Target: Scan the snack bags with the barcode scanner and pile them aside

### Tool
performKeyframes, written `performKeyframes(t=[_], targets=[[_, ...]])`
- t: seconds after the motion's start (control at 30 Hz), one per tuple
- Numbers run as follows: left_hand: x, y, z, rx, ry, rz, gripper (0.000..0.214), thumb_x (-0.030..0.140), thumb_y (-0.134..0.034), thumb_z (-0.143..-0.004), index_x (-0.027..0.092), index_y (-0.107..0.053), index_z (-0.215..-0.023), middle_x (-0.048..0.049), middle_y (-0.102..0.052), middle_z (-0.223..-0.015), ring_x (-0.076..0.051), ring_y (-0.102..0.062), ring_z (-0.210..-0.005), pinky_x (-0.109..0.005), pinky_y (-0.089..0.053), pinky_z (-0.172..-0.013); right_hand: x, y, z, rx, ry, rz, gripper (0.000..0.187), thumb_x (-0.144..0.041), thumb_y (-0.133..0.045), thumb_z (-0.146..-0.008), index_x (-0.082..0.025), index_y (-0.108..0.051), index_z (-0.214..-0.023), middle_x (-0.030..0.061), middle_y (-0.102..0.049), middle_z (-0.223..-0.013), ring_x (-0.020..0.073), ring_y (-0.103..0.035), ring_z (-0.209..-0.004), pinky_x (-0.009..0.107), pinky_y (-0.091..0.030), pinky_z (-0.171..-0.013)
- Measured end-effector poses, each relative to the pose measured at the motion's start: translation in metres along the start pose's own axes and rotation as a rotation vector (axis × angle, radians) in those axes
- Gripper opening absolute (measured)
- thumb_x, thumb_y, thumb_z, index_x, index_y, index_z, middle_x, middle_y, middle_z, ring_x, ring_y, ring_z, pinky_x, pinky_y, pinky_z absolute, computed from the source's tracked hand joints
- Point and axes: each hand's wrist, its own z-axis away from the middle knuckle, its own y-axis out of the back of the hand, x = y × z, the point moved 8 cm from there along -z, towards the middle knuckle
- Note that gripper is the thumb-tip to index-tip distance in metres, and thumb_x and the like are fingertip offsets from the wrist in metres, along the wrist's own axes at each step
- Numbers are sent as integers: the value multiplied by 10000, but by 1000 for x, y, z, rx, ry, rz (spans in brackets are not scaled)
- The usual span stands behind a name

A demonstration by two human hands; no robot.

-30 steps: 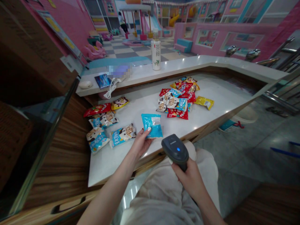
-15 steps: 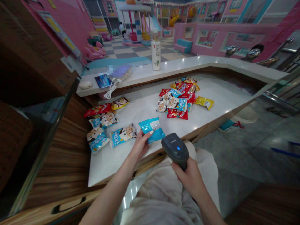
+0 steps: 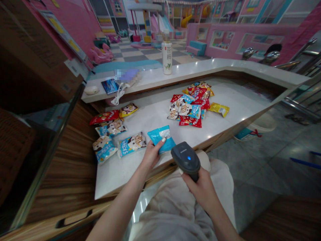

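A blue snack bag [image 3: 157, 134] with a pale label is pinched in my left hand [image 3: 153, 152], thumb on top, over the front part of the white desk [image 3: 112, 182]. My right hand [image 3: 200, 187] is wrapped around the handle of a dark barcode scanner [image 3: 184, 154], whose blue light glows. The scanner's head points toward the bag, close to its lower right corner. Left of the bag lies a blue and white snack bag [image 3: 132, 144], beside another blue and white bag [image 3: 104, 149]. Farther back on that side is a red snack bag [image 3: 106, 117].
A pile of red, blue and yellow snack bags [image 3: 192, 108] lies mid-desk, with a yellow bag [image 3: 219, 108] to its right. On the raised ledge stand a white bottle [image 3: 167, 58], a white mouse [image 3: 91, 90] and a white cable [image 3: 119, 95]. A bucket [image 3: 263, 125] is on the floor.
My left thumb has shifted up over the bag's pale label, and the bag has moved slightly left. The scanner has moved slightly left too.
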Motion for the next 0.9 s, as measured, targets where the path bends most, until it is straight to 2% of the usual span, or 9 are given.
performKeyframes(t=[0.3,0.43,0.6,0.8,0.9], targets=[[1,0,1,44,-36,43,432,429,-862,-702,174,-735,-1027,-79,-779,-1061,-257,-733,-1003,-405,-547,-978,0,-6,0,-11,-10,17,217,-267,-664,-806,-161,-715,-989,15,-695,-619,236,-685,-634,246,-487,-509],[1,1,0,52,-51,47,417,423,-843,-730,183,-730,-1052,-72,-775,-1093,-234,-730,-1010,-369,-551,-960,-9,-4,0,14,30,30,175,-239,-656,-789,-162,-718,-934,33,-737,-724,227,-685,-694,255,-511,-603],[-2,10,-4,118,-92,-11,409,436,-870,-664,177,-740,-954,-61,-786,-1015,-231,-738,-944,-331,-570,-870,-13,-3,-1,25,64,47,138,-241,-643,-781,-162,-713,-871,28,-738,-741,206,-665,-673,254,-507,-638],[-3,8,-4,69,-78,8,436,449,-859,-695,194,-740,-1028,-69,-777,-1076,-230,-733,-983,-353,-556,-931,-10,-4,0,3,43,51,156,-239,-645,-793,-157,-706,-911,30,-726,-722,204,-656,-646,242,-482,-568],[-2,6,-3,60,-68,19,457,441,-857,-708,195,-729,-1071,-69,-772,-1101,-233,-723,-1024,-364,-545,-965,-8,-4,0,3,44,37,156,-231,-645,-802,-156,-702,-927,32,-732,-747,208,-669,-678,241,-489,-583]])
